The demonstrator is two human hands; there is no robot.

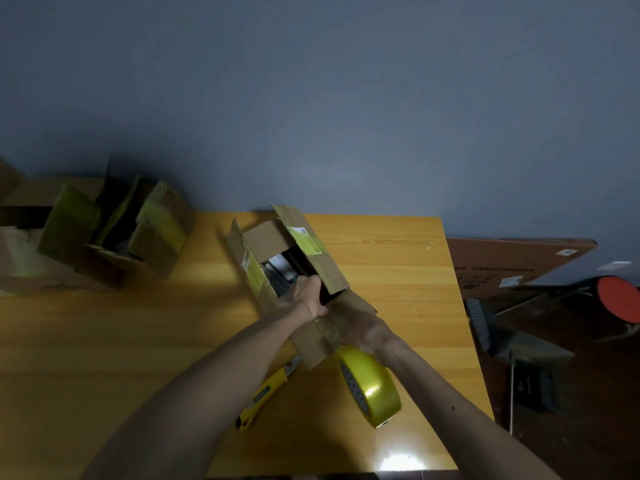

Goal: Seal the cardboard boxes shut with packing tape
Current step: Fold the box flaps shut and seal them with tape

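Note:
An open cardboard box (pixel 263 237) with yellowish tape remnants lies slanted on the wooden table (pixel 398 271), its flaps raised and dark contents showing inside. My left hand (pixel 304 296) reaches over the box's near end, fingers curled at the opening's edge. My right hand (pixel 367 332) holds the near flap (pixel 341 318) from the right. A yellow roll of packing tape (pixel 370 384) stands right against my right wrist; whether it hangs on the wrist I cannot tell. A yellow utility knife (pixel 265 393) lies on the table under my left forearm.
Other opened cardboard boxes (pixel 114 237) crowd the table's far left corner. Beyond the table's right edge, on the floor, are a flat brown carton (pixel 512 261), a red stool (pixel 620 299) and a broom with dustpan (pixel 512 344). A grey wall stands behind.

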